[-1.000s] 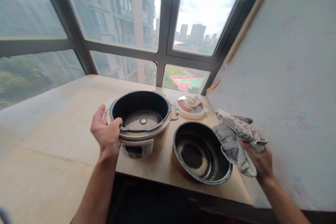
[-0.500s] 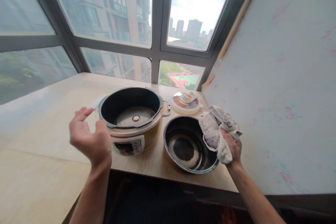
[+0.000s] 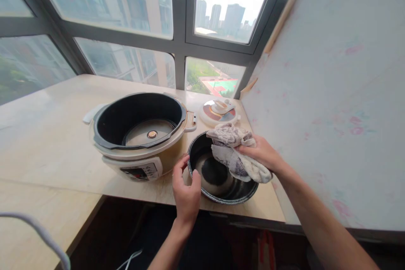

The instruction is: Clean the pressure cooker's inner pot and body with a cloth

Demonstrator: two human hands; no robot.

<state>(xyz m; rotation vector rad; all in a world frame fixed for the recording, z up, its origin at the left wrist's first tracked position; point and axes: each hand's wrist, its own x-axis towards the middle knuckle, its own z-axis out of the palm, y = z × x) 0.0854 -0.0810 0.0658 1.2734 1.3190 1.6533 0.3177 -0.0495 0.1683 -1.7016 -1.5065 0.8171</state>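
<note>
My right hand (image 3: 261,152) grips a bunched, patterned cloth (image 3: 236,156), holding it over the right side of the dark inner pot (image 3: 215,196). At that pot's left rim is my left hand (image 3: 186,190), its thumb and fingers apart and nothing between them; whether the fingertips touch the rim I cannot tell. The pot's inside bottom has a dark round patch with a paler ring, and the cloth hides part of its far wall. To the left stands an electric pressure cooker (image 3: 139,154), lidless, with a metal knob at the centre of its black interior.
Behind the inner pot lies the cooker's round lid (image 3: 218,113), handle up. A floral-papered wall (image 3: 341,114) bounds the right side, and windows (image 3: 126,63) rise behind the ledge (image 3: 60,135). A grey cable (image 3: 38,228) curves across the lower left.
My left hand has moved right, from beside the cooker to the inner pot's left rim. My right hand has brought the cloth leftward over the pot. The view has shifted slightly.
</note>
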